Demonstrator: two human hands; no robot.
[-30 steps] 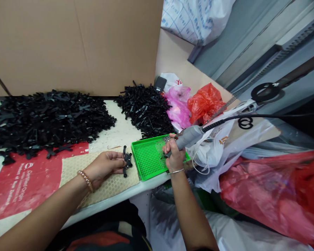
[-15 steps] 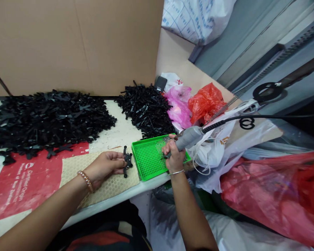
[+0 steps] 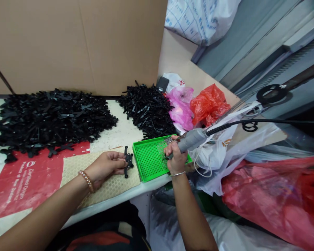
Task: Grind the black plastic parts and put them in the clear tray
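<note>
Between the thumb and fingers of my left hand [image 3: 110, 164] is a small black plastic part [image 3: 129, 161] with branching arms and round ends. That hand rests over a beige honeycomb-patterned mat [image 3: 104, 191], just left of a green perforated tray [image 3: 146, 158]. My right hand [image 3: 177, 158] is wrapped round a grey electric screwdriver [image 3: 192, 141], its cable running off to the right. The tool slants down to the left over the tray, and its tip is partly hidden by the fingers. Small metal screws [image 3: 163, 144] lie in the tray's right side.
A large pile of black parts [image 3: 54, 118] spreads at the back left; a smaller pile of black strips [image 3: 149, 111] lies behind the tray. Pink [image 3: 181, 106] and red plastic bags [image 3: 209, 104] sit to the right. A brown board [image 3: 75, 45] stands behind. A coiled spring hangs at right.
The view has shifted slightly. Both hands keep their grips, and the black part and the screwdriver stay in nearly the same places.
</note>
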